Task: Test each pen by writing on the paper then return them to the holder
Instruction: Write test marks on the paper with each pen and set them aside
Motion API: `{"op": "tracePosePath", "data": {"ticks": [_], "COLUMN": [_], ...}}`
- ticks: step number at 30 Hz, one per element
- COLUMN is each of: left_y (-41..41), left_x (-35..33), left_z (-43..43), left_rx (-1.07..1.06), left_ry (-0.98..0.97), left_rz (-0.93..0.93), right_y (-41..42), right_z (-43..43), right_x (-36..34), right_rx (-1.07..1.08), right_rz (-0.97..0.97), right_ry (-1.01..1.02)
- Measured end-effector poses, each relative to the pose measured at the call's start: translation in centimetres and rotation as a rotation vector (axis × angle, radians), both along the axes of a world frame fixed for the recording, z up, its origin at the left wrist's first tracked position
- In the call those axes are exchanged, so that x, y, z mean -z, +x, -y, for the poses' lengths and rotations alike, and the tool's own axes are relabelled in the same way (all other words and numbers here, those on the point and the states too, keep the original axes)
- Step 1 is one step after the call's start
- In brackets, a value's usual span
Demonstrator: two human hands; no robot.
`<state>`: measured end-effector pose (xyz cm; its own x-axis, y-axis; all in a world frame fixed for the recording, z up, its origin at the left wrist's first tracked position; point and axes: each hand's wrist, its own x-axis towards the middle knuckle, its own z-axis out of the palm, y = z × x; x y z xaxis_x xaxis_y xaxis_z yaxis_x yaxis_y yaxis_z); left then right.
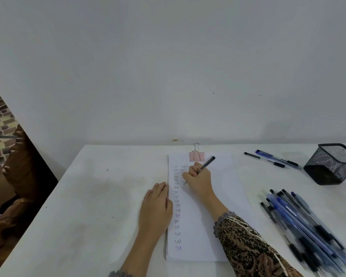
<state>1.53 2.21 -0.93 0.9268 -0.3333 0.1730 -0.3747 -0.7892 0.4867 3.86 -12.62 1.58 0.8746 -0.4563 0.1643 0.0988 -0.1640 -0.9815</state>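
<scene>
A white sheet of paper [218, 196] lies on the table, with columns of the word "Test" down its left side. My right hand [199, 179] grips a black pen [207, 163], whose tip touches the paper in the second column. My left hand [156, 208] rests flat on the paper's left edge. A black mesh pen holder [332, 164] stands tilted at the right with no pens showing in it. A heap of several blue and black pens [300, 222] lies at the near right. Three more pens [274, 158] lie left of the holder.
A pink binder clip [196, 155] holds the paper's top edge. The white table [98, 196] meets a grey wall at the back. Past its left edge stands brown carved wooden furniture [18, 176].
</scene>
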Motion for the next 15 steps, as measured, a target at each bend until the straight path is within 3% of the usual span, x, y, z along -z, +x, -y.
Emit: {"op": "tracePosePath", "data": {"ticks": [15], "left_y": [0.12], "left_x": [0.17], "left_z": [-0.18], "left_rx": [0.005], "left_ry": [0.003], "left_rz": [0.016], "right_y": [-0.06], "right_z": [0.20], "right_x": [-0.18], "right_rx": [-0.005], "right_rz": [-0.021], "right_ry": [-0.014]}}
